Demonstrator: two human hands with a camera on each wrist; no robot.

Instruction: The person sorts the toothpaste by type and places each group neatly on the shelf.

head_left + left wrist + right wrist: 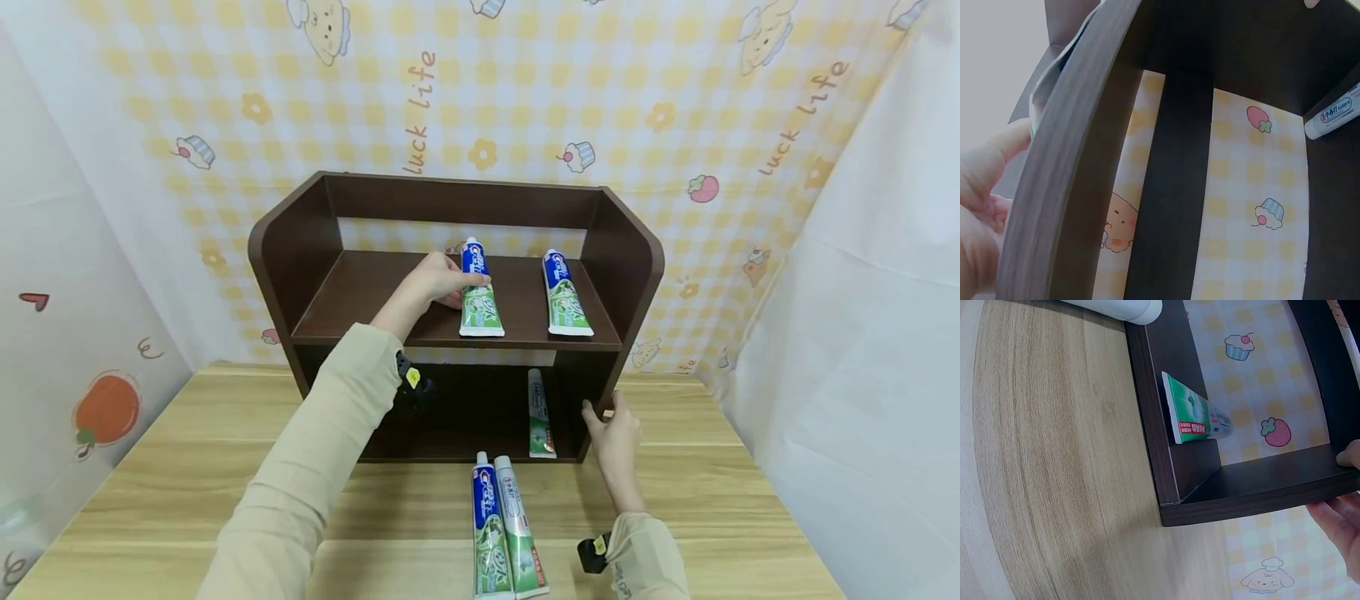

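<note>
On the upper board of a dark brown two-tier shelf, my left hand holds a blue and green toothpaste tube, cap toward the back. A matching toothpaste tube lies to its right on the same board. My right hand grips the shelf's right side panel low down, thumb on the inner face and fingers outside. Inside the lower tier, near that panel, lies a silver and green toothpaste tube. In the left wrist view the board's edge hides part of my left hand.
In front of the shelf, a blue and green tube and a silver and green tube lie side by side on the wooden table. A yellow checked cloth hangs behind, with white cloth at the sides.
</note>
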